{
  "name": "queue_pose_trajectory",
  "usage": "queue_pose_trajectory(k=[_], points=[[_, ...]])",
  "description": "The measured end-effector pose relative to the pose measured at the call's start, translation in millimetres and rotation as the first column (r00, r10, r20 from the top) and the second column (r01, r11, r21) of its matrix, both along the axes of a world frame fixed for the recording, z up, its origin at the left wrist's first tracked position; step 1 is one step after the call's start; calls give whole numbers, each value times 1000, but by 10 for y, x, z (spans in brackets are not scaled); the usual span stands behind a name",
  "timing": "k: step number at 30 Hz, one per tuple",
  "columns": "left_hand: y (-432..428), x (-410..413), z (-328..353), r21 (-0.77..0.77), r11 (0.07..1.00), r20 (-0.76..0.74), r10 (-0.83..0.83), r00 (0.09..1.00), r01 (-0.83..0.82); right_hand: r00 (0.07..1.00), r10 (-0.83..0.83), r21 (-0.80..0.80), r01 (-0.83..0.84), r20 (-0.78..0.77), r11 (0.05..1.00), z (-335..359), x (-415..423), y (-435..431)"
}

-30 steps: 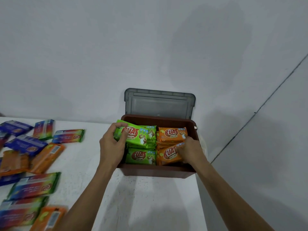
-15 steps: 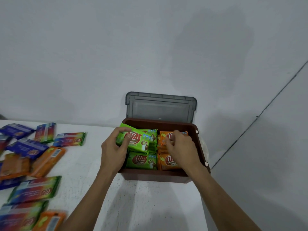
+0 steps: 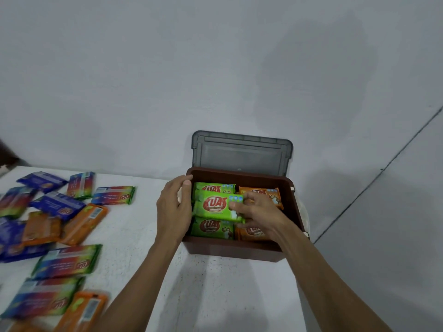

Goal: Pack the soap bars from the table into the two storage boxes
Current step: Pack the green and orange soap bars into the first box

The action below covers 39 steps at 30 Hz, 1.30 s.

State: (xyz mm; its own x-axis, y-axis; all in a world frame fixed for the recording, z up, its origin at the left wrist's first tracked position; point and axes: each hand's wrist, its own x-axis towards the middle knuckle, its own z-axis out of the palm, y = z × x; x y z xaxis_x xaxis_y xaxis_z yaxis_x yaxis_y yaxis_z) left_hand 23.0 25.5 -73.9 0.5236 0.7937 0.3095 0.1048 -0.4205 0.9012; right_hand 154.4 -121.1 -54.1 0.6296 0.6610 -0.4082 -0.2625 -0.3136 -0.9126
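Head cam: the main risk is the green-wrapped soap bar you're fitting. It lies on top of the other green bars in the 9 o'clock half of the brown plastic storage box, a bit crooked and standing proud. If you let go now I reckon it stays skewed, and the grey translucent lid, propped open at 12 o'clock, won't close flat.

Your right hand pinches that bar's 3 o'clock end between thumb and fingers. Your left hand is cupped at the box's 9 o'clock wall with its fingertips over the rim. I can't tell if it's gripping the wall, the bar's end, or just resting there.

The box also looks very close to the 3 o'clock edge of the white table, so a shove that way could tip it off. Plenty of loose soap bars are waiting at 9 o'clock, and I only see one box.

The green wrappers read "KUAT" in white on a red oval. The orange-wrapped soap bars carry the same oval, mostly hidden by your hand. Print on the loose ones is too blurry to read.
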Motion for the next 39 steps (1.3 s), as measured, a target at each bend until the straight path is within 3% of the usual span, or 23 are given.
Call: queue_pose_trajectory(k=[3, 6, 10, 15, 22, 30, 33, 37, 39], points=[[-16, 24, 23, -103, 995, -68, 5, 998, -12, 992, 90, -180, -73, 91, 981, -28, 8, -23], [10, 21, 9, -196, 981, -68, -22, 997, 8, 986, 128, -254, -98, 107, 962, -113, -67, 103], [34, 27, -5, -260, 965, -56, -24, 998, 9, 953, 183, -363, -86, 241, 928, -188, -121, 253], [70, 33, -37, -359, 933, 4, -42, 999, 41, 810, 346, -575, -14, 473, 818, -239, -119, 307], [99, 35, -78, -384, 922, 20, -36, 999, 41, 699, 452, -678, 64, 554, 732, -286, -164, 402], [326, -285, 4, -442, 862, 65, -247, 967, 250, 611, 313, -488, 138, 727, 862, 59, -431, 357], [494, -563, -12, -448, 857, 74, -248, 966, 255, 618, 210, -362, 130, 757, 923, 145, -570, 434], [840, -1117, -122, -455, 862, 35, -231, 972, 221, 517, 122, -211, 116, 847, 970, 234, -974, 718], [1043, -1442, -192, -430, 879, -4, -227, 974, 203, 520, 86, -147, 78, 850, 986, 223, -1223, 925]])
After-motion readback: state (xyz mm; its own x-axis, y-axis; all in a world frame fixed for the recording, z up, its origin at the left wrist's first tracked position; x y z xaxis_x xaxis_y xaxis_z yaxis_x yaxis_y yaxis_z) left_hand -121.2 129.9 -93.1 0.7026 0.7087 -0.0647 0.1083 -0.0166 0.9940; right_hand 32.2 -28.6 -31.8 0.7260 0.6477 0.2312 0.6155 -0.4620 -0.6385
